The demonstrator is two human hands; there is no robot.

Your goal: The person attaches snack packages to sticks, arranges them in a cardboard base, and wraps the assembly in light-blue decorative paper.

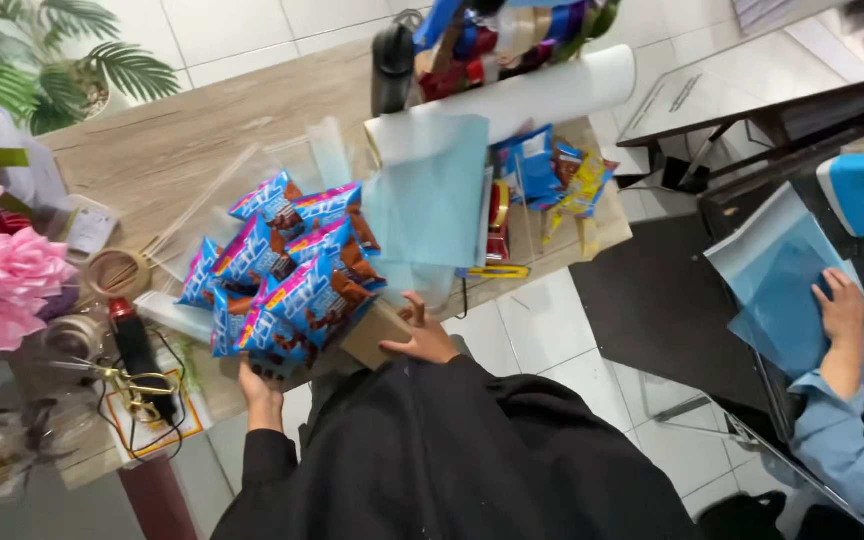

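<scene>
Wooden table (202,140) w/ white paper roll (542,95) up top. Snack-packet bouquet (287,275), blue wrappers fanned out, sits at table's near edge on a brown cardboard base (374,335). Left hand (260,385) grips under the packets; right hand (422,335) wraps the base, fingers curled. Scissors (137,385) lie just left.

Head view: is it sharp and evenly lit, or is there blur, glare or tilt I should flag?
Head view: tilted, with lines bowed toward the edges; the lower left corner by the scissors is smeared and soft; the snack-packet bouquet between the left hand and right hand is fairly sharp; lighting is even, with mild sheen on the packets and floor tiles.
</scene>
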